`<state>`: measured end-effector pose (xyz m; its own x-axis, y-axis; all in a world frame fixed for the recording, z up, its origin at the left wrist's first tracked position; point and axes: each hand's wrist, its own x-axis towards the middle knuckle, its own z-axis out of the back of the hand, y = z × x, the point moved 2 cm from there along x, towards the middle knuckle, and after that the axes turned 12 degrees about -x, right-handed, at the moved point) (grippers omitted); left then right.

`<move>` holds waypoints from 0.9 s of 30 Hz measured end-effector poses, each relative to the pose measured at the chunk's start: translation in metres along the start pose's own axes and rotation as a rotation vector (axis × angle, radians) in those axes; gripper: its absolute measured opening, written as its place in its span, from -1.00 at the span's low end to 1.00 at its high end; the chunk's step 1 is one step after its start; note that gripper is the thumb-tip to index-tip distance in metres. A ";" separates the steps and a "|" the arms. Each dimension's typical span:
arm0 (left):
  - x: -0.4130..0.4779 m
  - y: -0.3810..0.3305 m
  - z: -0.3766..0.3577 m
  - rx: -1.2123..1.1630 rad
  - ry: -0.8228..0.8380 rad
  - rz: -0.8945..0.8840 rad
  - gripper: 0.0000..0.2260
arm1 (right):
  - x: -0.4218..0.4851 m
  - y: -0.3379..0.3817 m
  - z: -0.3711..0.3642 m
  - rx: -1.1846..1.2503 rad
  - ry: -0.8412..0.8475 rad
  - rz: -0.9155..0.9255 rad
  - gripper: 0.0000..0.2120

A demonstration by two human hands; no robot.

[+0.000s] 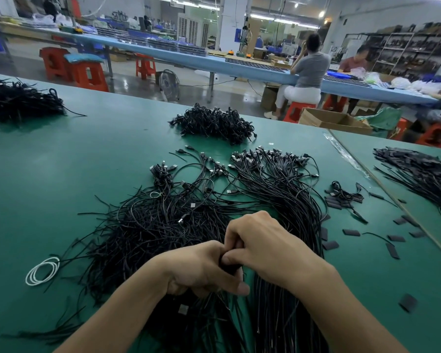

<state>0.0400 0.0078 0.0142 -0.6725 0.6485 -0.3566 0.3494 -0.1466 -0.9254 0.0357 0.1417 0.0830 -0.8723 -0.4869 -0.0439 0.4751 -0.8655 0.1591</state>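
Gripping one thin bunch of black cables (pixel 229 266) with both hands, low of centre over the table (pixel 49 174). Our left hand (pixel 201 270) is curled round the bunch with the thumb laid across it, and our right hand (pixel 261 247) pinches its upper end with bent fingers, knuckles up. We judge the two-handed hold serves to square the ends and hold the strands together, perhaps for wrapping; what the fingers enclose is hidden. The bunch rises out of the loose cable pile (pixel 163 225), which fans from the hands towards 10 and 12 o'clock with plug ends outward, likely so single cables can be drawn off. The cables are slim, round, matt black and limp, with small metal-tipped plugs. At 3 o'clock lie scattered flat black strips (pixel 351 232), within easy reach of our right hand. At 12 o'clock sits a heap of tied bundles (pixel 211 123). At 9 o'clock lies a white cord coil (pixel 42 271). The table cover is green and smooth.
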 end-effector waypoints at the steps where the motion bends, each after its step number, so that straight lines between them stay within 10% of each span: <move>1: 0.002 0.000 0.000 -0.014 -0.026 -0.007 -0.78 | 0.000 0.001 0.000 -0.026 -0.011 0.002 -0.87; 8: 0.008 0.005 0.000 -0.441 -0.088 -0.085 -0.85 | -0.003 0.003 0.001 -0.241 -0.205 0.139 -0.93; 18: 0.004 0.007 0.008 -0.935 0.094 -0.259 -0.91 | -0.003 -0.018 -0.001 0.071 -0.338 0.068 -0.93; 27: 0.016 -0.004 -0.010 -1.026 -0.275 -0.478 -0.90 | -0.004 -0.011 -0.011 0.040 -0.473 0.053 -0.90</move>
<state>0.0339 0.0260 0.0133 -0.9533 0.2719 -0.1314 0.3012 0.8242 -0.4795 0.0351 0.1519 0.0703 -0.8083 -0.4151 0.4176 0.5235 -0.8313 0.1869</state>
